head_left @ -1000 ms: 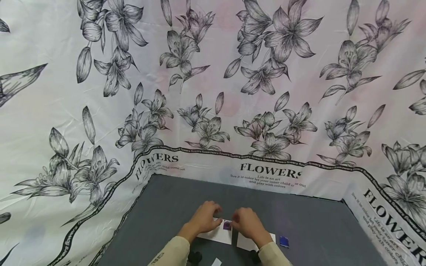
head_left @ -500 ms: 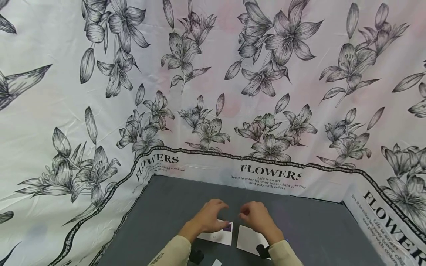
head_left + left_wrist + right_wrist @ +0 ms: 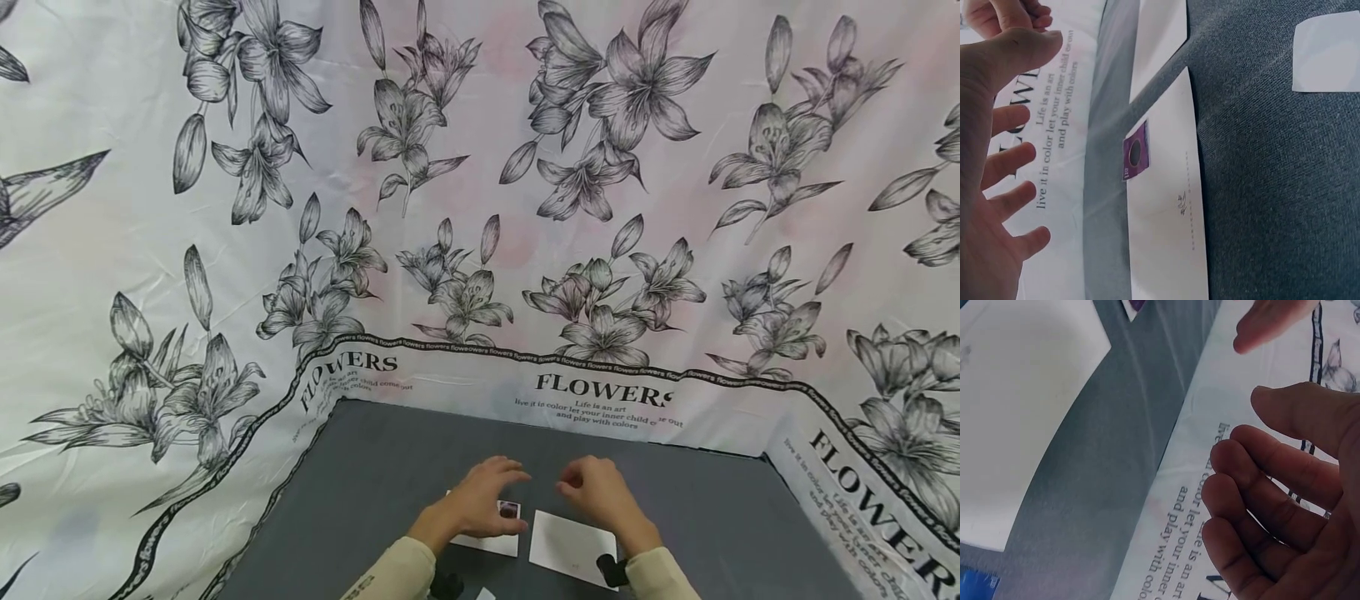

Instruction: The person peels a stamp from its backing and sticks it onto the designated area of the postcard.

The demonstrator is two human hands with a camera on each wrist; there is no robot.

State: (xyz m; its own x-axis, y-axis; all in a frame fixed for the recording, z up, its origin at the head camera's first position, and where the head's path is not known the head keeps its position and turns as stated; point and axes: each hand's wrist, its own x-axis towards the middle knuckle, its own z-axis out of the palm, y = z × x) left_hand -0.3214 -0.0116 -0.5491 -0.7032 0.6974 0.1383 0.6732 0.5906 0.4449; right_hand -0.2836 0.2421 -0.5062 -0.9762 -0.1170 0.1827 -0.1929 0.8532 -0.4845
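Note:
A white envelope lies flat on the dark table, with a purple stamp at one corner and small handwriting near a dotted line. My left hand hovers over it, fingers spread and holding nothing, covering part of it in the head view. To the right lies a second white envelope, with no stamp on the part that shows. Beyond its far edge is my right hand; the right wrist view shows its fingers loosely curled, the thumb apart and nothing between them.
At the lower left of the right wrist view a shiny blue piece lies past the second envelope. A white paper piece rests nearer the body. Behind the grey table hangs a white flower-printed curtain.
My right hand has drawn away from the stamp to the right, uncovering more of the second envelope. The left hand has shifted slightly right. The blue piece is now hidden in the head view.

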